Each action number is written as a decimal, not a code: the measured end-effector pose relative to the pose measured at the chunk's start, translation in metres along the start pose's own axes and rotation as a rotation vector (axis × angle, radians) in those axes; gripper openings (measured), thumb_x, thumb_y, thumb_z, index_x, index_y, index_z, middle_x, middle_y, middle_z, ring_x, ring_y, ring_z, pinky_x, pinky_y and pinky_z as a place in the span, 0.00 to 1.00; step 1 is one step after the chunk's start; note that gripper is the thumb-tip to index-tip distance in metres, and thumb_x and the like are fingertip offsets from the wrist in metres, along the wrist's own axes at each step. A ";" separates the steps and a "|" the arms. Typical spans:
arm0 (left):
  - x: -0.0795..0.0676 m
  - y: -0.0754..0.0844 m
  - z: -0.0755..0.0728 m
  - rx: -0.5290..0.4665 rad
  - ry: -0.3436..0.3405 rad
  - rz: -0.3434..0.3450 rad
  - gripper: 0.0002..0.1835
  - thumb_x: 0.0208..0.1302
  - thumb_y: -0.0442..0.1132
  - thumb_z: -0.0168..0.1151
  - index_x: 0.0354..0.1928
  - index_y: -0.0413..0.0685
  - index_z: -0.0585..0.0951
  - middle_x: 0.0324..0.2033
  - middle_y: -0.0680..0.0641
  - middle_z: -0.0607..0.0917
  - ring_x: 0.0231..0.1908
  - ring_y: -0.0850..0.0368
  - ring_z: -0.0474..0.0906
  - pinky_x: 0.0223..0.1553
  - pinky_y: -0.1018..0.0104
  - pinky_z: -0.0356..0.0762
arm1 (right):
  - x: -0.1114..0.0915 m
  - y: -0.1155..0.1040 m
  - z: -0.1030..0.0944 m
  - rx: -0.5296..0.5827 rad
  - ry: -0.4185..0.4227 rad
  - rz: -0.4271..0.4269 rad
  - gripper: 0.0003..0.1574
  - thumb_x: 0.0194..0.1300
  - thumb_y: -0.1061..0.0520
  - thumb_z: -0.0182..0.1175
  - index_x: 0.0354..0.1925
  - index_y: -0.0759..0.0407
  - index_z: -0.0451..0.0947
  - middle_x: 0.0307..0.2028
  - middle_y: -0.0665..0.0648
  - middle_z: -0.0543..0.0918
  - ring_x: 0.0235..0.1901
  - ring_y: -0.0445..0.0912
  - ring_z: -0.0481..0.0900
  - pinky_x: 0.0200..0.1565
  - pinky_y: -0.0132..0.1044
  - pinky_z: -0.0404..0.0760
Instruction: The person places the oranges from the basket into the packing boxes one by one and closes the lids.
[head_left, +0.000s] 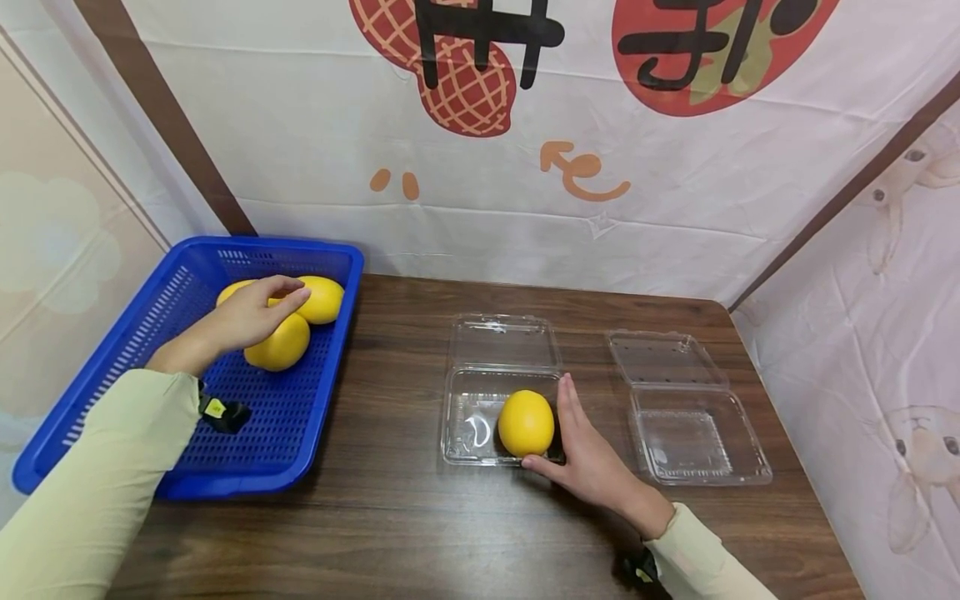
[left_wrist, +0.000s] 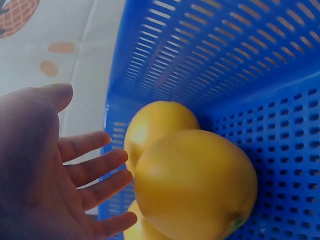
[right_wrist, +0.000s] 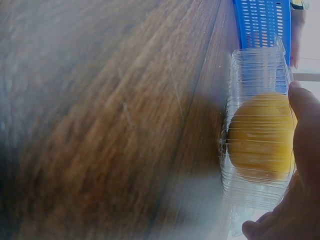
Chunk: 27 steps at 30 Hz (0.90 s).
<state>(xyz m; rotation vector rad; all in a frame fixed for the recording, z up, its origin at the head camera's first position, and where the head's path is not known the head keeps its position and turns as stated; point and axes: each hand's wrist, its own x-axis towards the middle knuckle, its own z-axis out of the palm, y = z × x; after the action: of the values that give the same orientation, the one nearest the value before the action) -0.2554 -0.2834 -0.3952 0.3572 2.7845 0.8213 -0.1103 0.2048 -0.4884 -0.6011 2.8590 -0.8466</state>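
Note:
My left hand (head_left: 243, 317) hovers over several yellow fruits (head_left: 277, 346) in the blue basket (head_left: 343, 350). Its fingers are spread and hold nothing; in the left wrist view the fingertips overlap the fruits' edge. One fruit there shows a small green spot near its end. Another yellow fruit (head_left: 527, 423) sits in the right part of a clear plastic clamshell box (head_left: 467, 417), whose lid (head_left: 504, 342) lies folded back. My right hand (head_left: 592, 458) rests at this box's right end, fingers extended along its side and thumb at the front rim, beside the fruit.
A second clear clamshell box (head_left: 697, 446) stands to the right with its lid laid back. Both boxes are on a dark wooden table (head_left: 420, 533). A printed fabric sheet (head_left: 300, 158) hangs behind the table, and more fabric (head_left: 885, 350) hangs along the right side.

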 end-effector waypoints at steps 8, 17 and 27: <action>0.000 -0.010 0.001 -0.005 0.005 -0.009 0.38 0.82 0.56 0.39 0.68 0.22 0.65 0.63 0.21 0.69 0.64 0.24 0.64 0.65 0.30 0.61 | 0.001 -0.001 0.000 0.004 0.000 0.009 0.78 0.62 0.33 0.69 0.80 0.66 0.27 0.79 0.69 0.32 0.78 0.59 0.43 0.71 0.56 0.58; -0.003 -0.023 0.006 0.007 0.010 0.030 0.31 0.83 0.50 0.42 0.63 0.22 0.71 0.56 0.23 0.77 0.56 0.29 0.74 0.59 0.32 0.69 | 0.001 -0.001 0.000 0.000 -0.001 0.006 0.77 0.62 0.33 0.69 0.80 0.66 0.28 0.79 0.69 0.32 0.78 0.59 0.43 0.71 0.56 0.58; -0.007 -0.034 0.014 -0.006 0.041 0.061 0.29 0.79 0.48 0.52 0.60 0.22 0.72 0.56 0.23 0.76 0.55 0.30 0.73 0.58 0.34 0.69 | 0.000 -0.001 0.001 0.010 0.005 0.004 0.78 0.62 0.33 0.69 0.80 0.66 0.28 0.79 0.70 0.32 0.78 0.60 0.43 0.71 0.57 0.58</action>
<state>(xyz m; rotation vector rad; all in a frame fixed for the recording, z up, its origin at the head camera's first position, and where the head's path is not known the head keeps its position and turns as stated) -0.2511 -0.3058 -0.4246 0.4310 2.8211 0.8600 -0.1095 0.2039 -0.4887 -0.5920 2.8578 -0.8627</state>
